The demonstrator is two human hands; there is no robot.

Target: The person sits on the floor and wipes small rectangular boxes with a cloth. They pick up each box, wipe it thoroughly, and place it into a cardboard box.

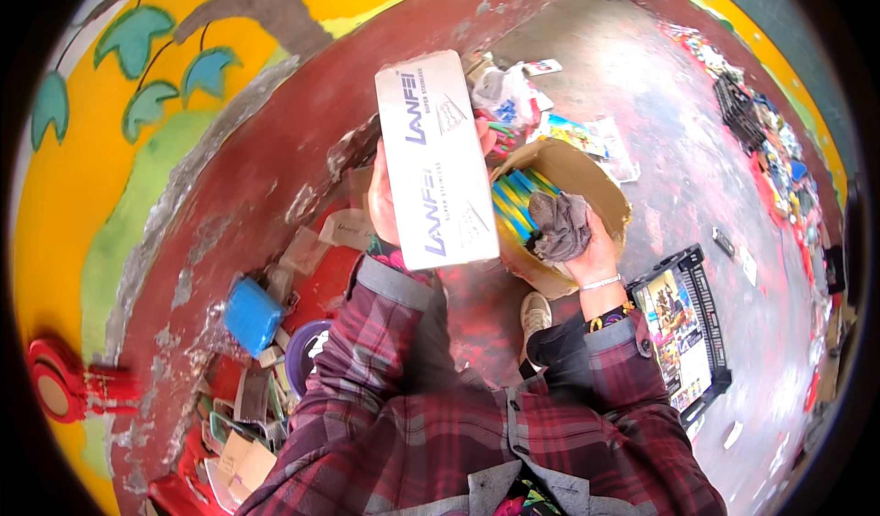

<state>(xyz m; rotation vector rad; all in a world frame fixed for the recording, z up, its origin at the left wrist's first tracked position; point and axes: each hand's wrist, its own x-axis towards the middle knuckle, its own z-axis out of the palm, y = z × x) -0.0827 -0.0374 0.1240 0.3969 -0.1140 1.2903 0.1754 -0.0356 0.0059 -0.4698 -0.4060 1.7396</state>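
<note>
A long white carton (435, 159) with blue printing is raised in front of me at the upper middle. My left hand (381, 200) is closed around it from below and behind, with fingertips showing at its right edge. To the right, my right hand (596, 252) grips a crumpled grey-brown rag (559, 230). This hand hovers over an open round-looking cardboard box (607, 186), where blue and yellow packets (515, 206) stand in rows. The rag covers some of the packets.
Beyond the cardboard box lie a white plastic bag (504, 94) and loose papers. A black crate (710, 333) with a printed sheet sits at right. Piled at left are a blue package (250, 316), a purple basin (299, 360) and boxes. Mixed clutter (779, 159) lines the far right wall.
</note>
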